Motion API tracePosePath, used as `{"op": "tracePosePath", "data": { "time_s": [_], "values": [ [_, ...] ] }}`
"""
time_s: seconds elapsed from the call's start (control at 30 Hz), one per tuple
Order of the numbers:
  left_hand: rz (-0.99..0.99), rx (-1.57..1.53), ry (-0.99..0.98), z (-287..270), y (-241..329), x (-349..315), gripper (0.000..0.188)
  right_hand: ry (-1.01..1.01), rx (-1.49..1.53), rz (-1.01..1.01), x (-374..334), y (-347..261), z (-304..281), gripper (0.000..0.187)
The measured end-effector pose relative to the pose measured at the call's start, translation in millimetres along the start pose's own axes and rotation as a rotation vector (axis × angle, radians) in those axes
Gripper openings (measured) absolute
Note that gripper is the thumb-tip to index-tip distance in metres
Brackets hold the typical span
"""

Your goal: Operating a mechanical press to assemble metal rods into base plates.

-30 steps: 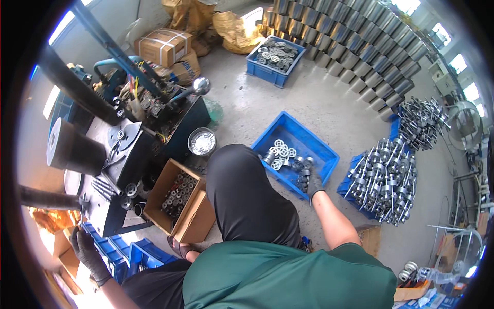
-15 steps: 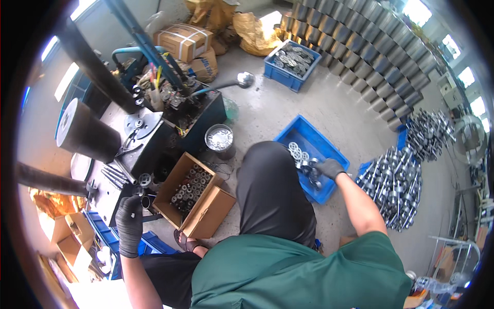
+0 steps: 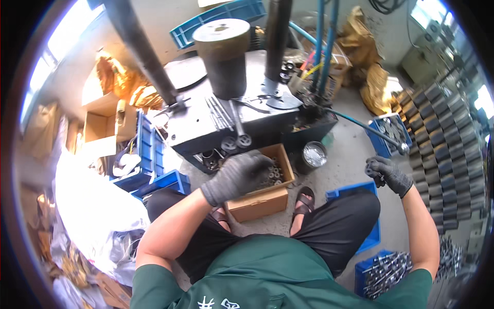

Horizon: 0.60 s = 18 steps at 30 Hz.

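My left hand, in a dark grey glove, is over the near left side of an open cardboard box. Motion blurs its fingers, so whether they hold anything is unclear. Several small round metal parts lie in the box, partly hidden by this hand. To the right, my right hand, also gloved, is raised above the floor and closed round a small dark metal part. Below it, a blue bin is partly covered by my right knee.
Ahead stands a black machine table with a thick steel cylinder, rods and pliers. A metal bucket is beside the box. Stacked metal cylinders fill the right side; shafts lie lower right. Blue crates stand left.
My view has swung left toward the machine table. My right hand has come up out of the blue bin with a dark metal part. My left hand has moved over the cardboard box.
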<state>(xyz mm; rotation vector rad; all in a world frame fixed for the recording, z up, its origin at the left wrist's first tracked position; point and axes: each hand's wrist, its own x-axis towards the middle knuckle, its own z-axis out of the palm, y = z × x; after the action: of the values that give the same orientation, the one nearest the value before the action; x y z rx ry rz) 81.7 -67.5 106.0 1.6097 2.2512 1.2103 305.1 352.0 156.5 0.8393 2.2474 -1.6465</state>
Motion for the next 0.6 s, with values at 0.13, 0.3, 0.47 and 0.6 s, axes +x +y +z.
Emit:
{"op": "tracePosePath", "data": {
  "time_s": [0.13, 0.3, 0.47, 0.6],
  "values": [
    [-0.005, 0.047, -0.116, 28, -11, 0, 0.025, -0.331, 0.327, -0.215, 48, -76, 90, 0.050],
    [-0.117, -0.123, -0.090, 59, -23, -6, 0.029, -0.593, 0.616, -0.360, 74, -120, 188, 0.067],
    [-0.348, -0.578, -0.029, 65, -31, -2, 0.041, -0.465, 0.484, -0.384, 83, -110, 239, 0.066],
    [-0.452, -0.748, 0.005, 65, -39, -8, 0.050, -0.452, 0.561, -0.418, 82, -111, 267, 0.064]
  ]
}}
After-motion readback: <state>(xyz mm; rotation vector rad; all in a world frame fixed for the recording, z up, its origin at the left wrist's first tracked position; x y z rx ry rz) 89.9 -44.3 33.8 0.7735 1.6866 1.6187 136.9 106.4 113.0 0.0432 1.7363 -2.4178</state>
